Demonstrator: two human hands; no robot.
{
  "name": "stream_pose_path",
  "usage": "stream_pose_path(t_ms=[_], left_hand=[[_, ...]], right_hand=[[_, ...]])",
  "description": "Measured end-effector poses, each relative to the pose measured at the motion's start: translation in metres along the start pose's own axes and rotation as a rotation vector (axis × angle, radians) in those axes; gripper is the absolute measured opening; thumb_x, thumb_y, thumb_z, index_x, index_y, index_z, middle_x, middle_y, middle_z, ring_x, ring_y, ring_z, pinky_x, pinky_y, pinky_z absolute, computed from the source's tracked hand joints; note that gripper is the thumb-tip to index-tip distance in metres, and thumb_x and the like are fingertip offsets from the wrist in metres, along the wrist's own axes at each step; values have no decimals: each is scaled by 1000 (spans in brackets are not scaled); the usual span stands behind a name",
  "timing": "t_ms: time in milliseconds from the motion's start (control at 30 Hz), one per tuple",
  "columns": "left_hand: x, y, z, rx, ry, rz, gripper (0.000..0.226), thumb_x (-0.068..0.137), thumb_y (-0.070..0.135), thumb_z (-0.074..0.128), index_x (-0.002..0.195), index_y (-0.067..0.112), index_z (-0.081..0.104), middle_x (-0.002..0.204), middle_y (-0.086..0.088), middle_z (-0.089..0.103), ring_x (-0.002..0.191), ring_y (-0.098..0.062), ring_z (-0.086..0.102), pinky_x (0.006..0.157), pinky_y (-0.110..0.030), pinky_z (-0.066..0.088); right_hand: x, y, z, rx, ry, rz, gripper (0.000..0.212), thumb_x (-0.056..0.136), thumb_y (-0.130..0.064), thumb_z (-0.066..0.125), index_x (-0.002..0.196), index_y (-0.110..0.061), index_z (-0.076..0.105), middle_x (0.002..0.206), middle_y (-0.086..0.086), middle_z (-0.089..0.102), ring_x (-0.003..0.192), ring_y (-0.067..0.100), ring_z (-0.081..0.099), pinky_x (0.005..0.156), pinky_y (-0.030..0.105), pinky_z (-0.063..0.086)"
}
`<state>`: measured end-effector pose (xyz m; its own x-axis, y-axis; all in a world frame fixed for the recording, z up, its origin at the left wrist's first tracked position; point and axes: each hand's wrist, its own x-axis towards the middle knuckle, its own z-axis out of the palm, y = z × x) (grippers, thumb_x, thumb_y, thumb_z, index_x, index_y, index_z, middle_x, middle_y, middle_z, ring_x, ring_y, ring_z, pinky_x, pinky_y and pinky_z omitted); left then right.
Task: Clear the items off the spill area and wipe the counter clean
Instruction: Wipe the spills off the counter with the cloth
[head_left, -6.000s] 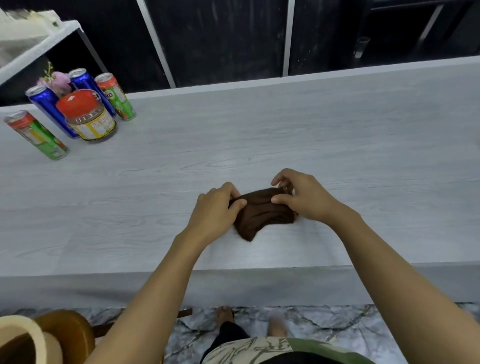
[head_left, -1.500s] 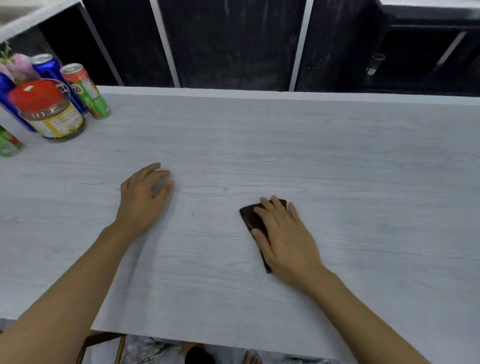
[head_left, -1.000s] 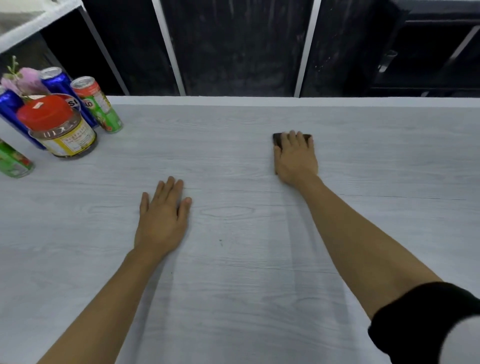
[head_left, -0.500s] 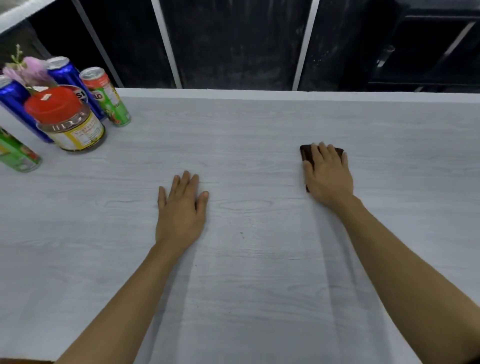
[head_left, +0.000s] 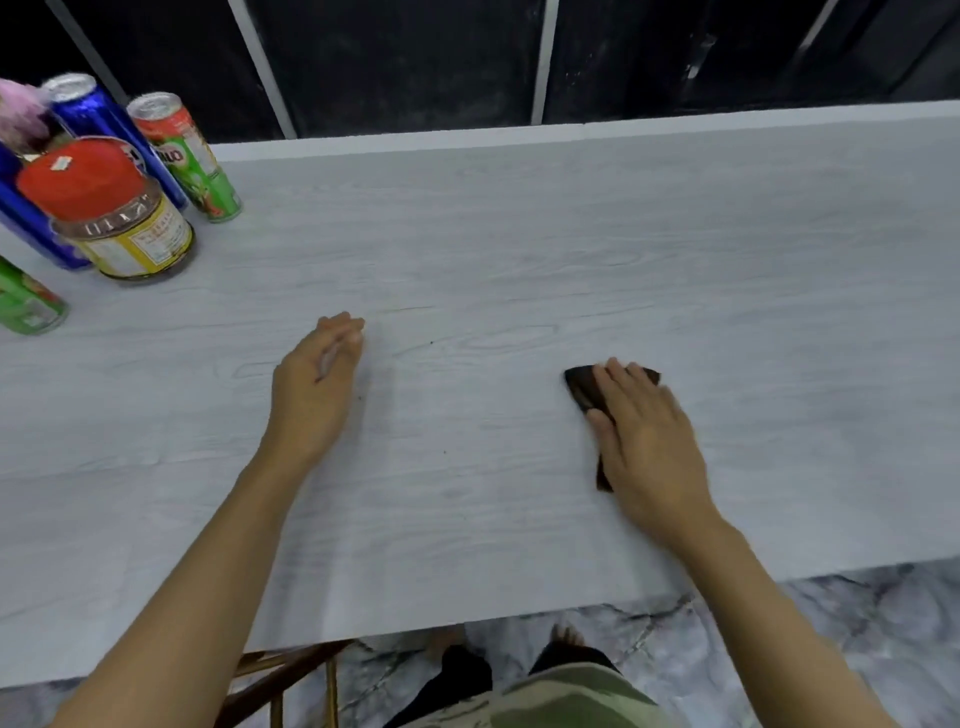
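Marbled floor (head_left: 857, 623) below; wooden stool frame (head_left: 291, 669); dark wall panels (head_left: 405, 62) behind

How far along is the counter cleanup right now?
Clearing looks done: cans and jar stand grouped at the far left. In hand: the right hand presses the brown cloth on the counter, left hand idle nearby. Left: the rest, where dark specks show.

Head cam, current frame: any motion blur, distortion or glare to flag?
Head view: motion blur smears the right hand on the brown cloth, and the left hand at its fingertips. Head view: wide-angle distortion leans the Milo can and red-lidded jar outward at left. Head view: lighting is even, with no hard glare on the counter.
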<state>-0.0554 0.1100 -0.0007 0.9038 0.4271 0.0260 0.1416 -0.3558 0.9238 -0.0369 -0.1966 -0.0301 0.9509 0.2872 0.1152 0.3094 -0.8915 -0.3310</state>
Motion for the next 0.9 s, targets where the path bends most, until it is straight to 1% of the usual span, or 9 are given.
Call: stream_pose_path(t_ms=[133,267,367,467,533,600,633,733,900], left_hand=[[-14,-33,-25,334,-48,62,44,100,33,42,139,13,47,153,-3,32,144,-11,17,121,-34,5],[-19,-48,-26,563,-93,169,52,101,37,33,146,11,33,157,-5,21,147,-16,11,118,-30,-2],[-17,-47,-23,539,-88,155,51,102,36,33,146,11,34,157,-5,23,146,-16,12,118,-29,-2],[-16,-38,-28,344,-69,77,45,101,35,39,140,13,45,154,-2,31,144,-11,19,118,-25,7],[-13,-33,-39,167,-31,29,40,99,31,46,134,13,53,149,-2,39,141,-10,27,110,-9,18],[-7,-32,-51,132,15,41,38,98,29,49,131,11,56,148,-4,42,140,-11,29,105,-2,21],[-1,-35,-57,170,33,52,39,98,29,48,132,10,55,148,-5,41,141,-12,29,110,-9,20],[13,-50,-71,374,34,59,43,101,33,42,135,8,50,151,-10,36,144,-20,21,120,-37,9],[15,-72,-69,728,-20,97,53,102,39,25,142,4,34,153,-15,28,145,-31,15,119,-45,4]], right_hand=[[-46,-14,3,-85,38,198,60,99,-42,21,148,-8,26,156,8,23,145,21,16,119,40,9],[-52,-92,29,-109,63,60,58,100,-41,26,147,-7,28,154,12,26,144,24,21,119,42,11],[-49,-148,55,-32,-3,-195,51,98,-26,41,144,-6,36,151,12,34,141,25,30,118,43,17],[-40,-165,55,218,-143,-382,63,74,2,58,135,-4,49,141,14,49,133,28,43,114,42,24],[-28,-141,37,386,-85,-256,60,71,4,55,131,-2,53,134,16,55,126,30,49,111,40,33],[-13,-101,21,378,118,-57,47,83,-10,47,129,0,54,131,19,57,123,32,52,107,41,37],[-4,-79,16,270,184,39,45,90,-18,41,130,0,52,134,19,54,126,33,49,108,43,35],[29,-48,19,-114,72,288,57,101,-41,25,146,-6,29,154,14,27,144,31,20,117,47,11],[81,-95,46,-137,16,130,56,102,-41,20,150,-11,21,157,9,21,146,26,14,119,44,5]])
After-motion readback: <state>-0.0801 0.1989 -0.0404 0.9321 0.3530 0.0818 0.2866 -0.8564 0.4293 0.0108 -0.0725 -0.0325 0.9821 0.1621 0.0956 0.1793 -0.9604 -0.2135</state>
